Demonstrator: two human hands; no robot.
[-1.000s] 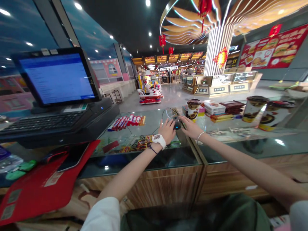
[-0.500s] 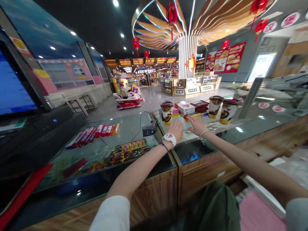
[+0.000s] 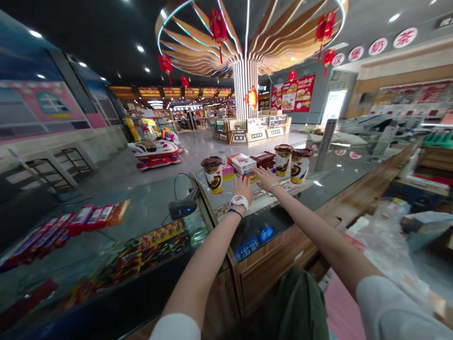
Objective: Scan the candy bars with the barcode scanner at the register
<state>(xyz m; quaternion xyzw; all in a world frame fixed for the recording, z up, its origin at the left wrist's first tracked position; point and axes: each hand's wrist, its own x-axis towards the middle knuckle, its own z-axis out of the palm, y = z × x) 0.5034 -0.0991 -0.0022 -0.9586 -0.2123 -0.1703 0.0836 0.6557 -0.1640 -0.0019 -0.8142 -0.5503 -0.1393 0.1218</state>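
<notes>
My left hand (image 3: 242, 189), with a white watch at the wrist, reaches over the glass counter (image 3: 152, 186) beside a lidded cup (image 3: 213, 175). Its fingers are spread and nothing shows in them. My right hand (image 3: 266, 179) has its fingers apart at the near edge of small packs. A white box (image 3: 243, 163) lies just beyond both hands, next to dark red packs (image 3: 264, 159). Two more lidded cups (image 3: 283, 160) (image 3: 300, 166) stand upright to the right of my right hand. Whether the fingertips touch the packs is hard to tell.
A black scanner (image 3: 183, 206) with a cable sits left of my left hand. Red snack packs (image 3: 95, 217) lie on the left counter. A metal post (image 3: 324, 144) rises behind the cups. Plastic bags (image 3: 385, 236) are at the lower right.
The view has turned to the right, so the counter and cups appear further left, and the screen has left the picture. Both hands remain stretched out near the packs, fingers apart.
</notes>
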